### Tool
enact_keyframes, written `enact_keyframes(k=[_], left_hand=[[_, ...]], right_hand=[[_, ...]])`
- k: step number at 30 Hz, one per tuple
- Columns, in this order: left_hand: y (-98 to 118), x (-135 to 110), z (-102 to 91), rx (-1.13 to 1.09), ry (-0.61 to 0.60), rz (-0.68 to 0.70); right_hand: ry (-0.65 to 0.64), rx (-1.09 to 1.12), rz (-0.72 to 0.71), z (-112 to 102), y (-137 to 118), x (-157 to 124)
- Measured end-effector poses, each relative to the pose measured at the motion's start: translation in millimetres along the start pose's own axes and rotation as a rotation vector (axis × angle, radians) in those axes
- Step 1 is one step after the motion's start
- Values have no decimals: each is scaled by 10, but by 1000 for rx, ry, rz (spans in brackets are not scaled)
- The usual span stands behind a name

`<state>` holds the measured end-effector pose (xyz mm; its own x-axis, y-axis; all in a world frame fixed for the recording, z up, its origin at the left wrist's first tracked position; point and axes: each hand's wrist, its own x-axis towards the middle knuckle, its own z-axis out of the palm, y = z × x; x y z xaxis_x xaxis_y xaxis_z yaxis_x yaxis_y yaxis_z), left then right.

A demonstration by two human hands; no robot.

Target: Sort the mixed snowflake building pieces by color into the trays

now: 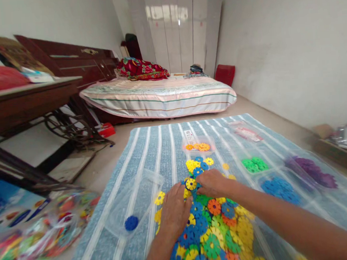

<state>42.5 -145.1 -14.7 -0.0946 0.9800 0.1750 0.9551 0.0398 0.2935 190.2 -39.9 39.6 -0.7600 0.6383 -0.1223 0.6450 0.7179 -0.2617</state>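
A heap of flower-shaped plastic discs (212, 245) in blue, yellow, green and orange lies on a striped cloth (124, 162). My left hand (174, 210) rests palm down on the heap's left side, fingers stretched out and slightly apart. Across the far part of the heap, my right hand (213, 183) reaches in with fingers bent together among blue discs; what they hold, if anything, is hidden. A yellow disc (190, 184) lies between both hands. Left of the heap, a clear plastic box (153, 177) contains a dark blue disc (131, 223).
Clear boxes hold orange discs (201, 147), green discs (254, 165), blue discs (280, 190) and purple discs (313, 171). Another clear container (245, 132) sits at the back right. Bags of colourful pieces (58, 231) lie on the floor by a sewing-machine table (29, 97). A bed (159, 97) stands beyond.
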Motion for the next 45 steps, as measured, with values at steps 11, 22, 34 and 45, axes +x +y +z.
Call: enact_keyframes(k=[11,22,34,45], left_hand=[[-21,-249,47,-61,108,-26],[66,-271,-45,-35,75,54],[205,-204,-77,54,-55,-1],[223,-290,-86,90,17,-153]], right_hand=[[61,250,141,-160,418,-76],[532,3,834,-1026,1738,-37],[-40,-39,-154,-109,144,203],[-240,-268,-94,-119,45,264]])
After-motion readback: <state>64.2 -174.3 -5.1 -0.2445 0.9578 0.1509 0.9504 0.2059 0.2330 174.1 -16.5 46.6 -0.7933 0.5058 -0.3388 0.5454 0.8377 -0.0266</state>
